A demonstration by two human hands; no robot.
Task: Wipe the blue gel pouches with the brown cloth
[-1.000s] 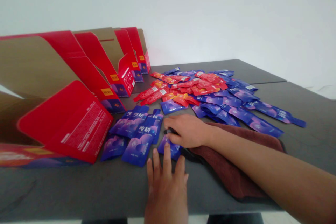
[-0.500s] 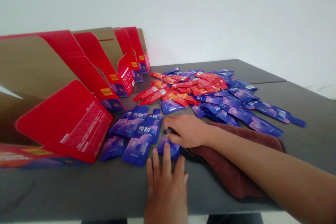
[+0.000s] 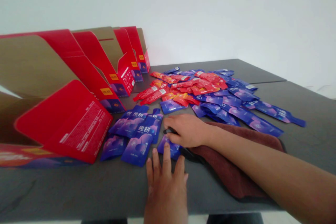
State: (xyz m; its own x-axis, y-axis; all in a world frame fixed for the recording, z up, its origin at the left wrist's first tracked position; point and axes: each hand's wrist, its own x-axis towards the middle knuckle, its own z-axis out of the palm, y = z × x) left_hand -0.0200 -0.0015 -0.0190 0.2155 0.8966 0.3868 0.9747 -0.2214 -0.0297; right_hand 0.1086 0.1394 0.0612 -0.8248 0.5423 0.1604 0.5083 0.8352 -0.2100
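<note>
My left hand (image 3: 166, 182) lies flat on the table with its fingers spread, its middle fingertip at the lower part of a purple-blue sachet (image 3: 172, 149). Just beyond it, my right hand (image 3: 187, 131) is curled closed over the top of that sachet. A small dark piece (image 3: 169, 131) shows between its thumb and fingers; I cannot make out what it is. Under my right forearm lies a brown cloth (image 3: 223, 162) with a black edge. Left of my hands, several purple sachets (image 3: 139, 143) lie overlapping.
An opened red carton (image 3: 76, 126) stands at the left, with further open red cartons (image 3: 126, 80) behind it. A pile of red sachets (image 3: 199, 85) and blue-purple sachets (image 3: 236, 106) covers the far middle of the grey table (image 3: 78, 192). A white wall rises behind.
</note>
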